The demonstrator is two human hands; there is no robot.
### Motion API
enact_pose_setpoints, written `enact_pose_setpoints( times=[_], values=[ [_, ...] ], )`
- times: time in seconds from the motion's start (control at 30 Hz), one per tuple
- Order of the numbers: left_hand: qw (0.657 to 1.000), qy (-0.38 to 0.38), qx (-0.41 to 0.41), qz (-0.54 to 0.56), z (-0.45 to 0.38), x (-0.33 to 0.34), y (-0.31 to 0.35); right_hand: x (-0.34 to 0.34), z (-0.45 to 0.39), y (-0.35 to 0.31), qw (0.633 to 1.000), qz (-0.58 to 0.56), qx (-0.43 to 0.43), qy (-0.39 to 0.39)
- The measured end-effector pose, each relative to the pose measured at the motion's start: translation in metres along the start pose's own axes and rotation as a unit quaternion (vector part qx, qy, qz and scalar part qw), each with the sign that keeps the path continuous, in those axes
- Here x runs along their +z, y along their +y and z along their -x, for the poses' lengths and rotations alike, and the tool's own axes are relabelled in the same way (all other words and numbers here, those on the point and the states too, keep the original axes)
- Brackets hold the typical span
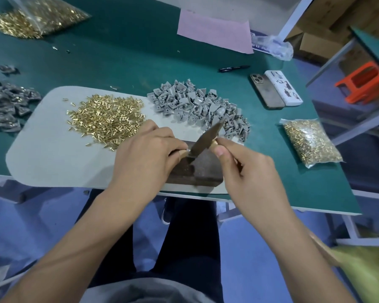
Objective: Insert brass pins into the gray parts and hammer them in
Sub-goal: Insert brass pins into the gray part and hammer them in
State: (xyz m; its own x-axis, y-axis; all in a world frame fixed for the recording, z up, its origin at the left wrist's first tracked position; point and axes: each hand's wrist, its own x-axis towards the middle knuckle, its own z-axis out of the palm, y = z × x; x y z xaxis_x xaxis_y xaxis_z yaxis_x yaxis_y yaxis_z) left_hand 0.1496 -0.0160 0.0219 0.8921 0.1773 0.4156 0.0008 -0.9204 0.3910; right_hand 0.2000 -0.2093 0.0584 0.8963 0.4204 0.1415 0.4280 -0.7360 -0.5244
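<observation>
mid-strike, right hand point(245, 165) grip closed round blurred hammer point(207, 138), head slanting up-right, left hand point(149, 149) perhaps pinching gray part point(189, 152)

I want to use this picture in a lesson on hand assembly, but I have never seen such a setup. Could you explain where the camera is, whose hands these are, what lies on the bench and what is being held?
There is one picture, taken by a camera worn on the worker's head, looking down at their own bare hands; no machine is involved. The left hand pinches a small part against a dark block near the bench's front edge. The right hand grips a small hammer, blurred, its head over that part. Both work on a pale mat laid on the green table. On the mat lie a heap of loose brass pins and a heap of gray parts. Further off are bags of pins, a pink sheet, a pen and two phones.
</observation>
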Motion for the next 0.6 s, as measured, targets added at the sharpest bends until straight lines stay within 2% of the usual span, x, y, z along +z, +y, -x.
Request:
enact_pose_setpoints(
  times=[0.1,0.13,0.23,0.3,0.37,0.4,0.5,0.53,0.6],
  values=[
    [1.0,0.003,-0.003,0.006,0.0,0.001,-0.001,0.0,0.001,0.0,0.989,-0.103,0.002,0.101],
    [1.0,0.004,-0.004,0.006,0.0,0.001,-0.001,0.002,0.003,0.0,0.986,-0.12,0.001,0.113],
    [1.0,0.009,-0.001,0.005,0.0,0.001,-0.002,0.007,0.006,0.003,0.998,-0.056,-0.003,0.025],
    [1.0,0.007,0.0,0.007,-0.001,0.001,-0.002,0.003,0.004,0.006,0.998,-0.044,-0.003,0.052],
    [1.0,0.006,0.0,0.006,-0.001,0.002,-0.003,0.001,0.003,0.005,0.986,-0.114,0.005,0.12],
    [1.0,0.006,0.0,0.005,0.0,0.002,-0.004,0.002,0.004,0.005,0.985,-0.122,0.003,0.122],
    [1.0,0.006,-0.001,0.005,0.0,0.003,-0.005,0.006,0.007,0.002,0.999,-0.038,-0.001,0.024],
    [1.0,0.004,-0.001,0.006,0.0,0.004,-0.006,0.004,0.006,0.005,1.0,-0.018,0.007,0.012],
    [1.0,0.004,-0.004,0.009,0.0,0.004,-0.007,-0.002,0.002,0.012,0.998,-0.012,0.033,0.048]
  ],
)
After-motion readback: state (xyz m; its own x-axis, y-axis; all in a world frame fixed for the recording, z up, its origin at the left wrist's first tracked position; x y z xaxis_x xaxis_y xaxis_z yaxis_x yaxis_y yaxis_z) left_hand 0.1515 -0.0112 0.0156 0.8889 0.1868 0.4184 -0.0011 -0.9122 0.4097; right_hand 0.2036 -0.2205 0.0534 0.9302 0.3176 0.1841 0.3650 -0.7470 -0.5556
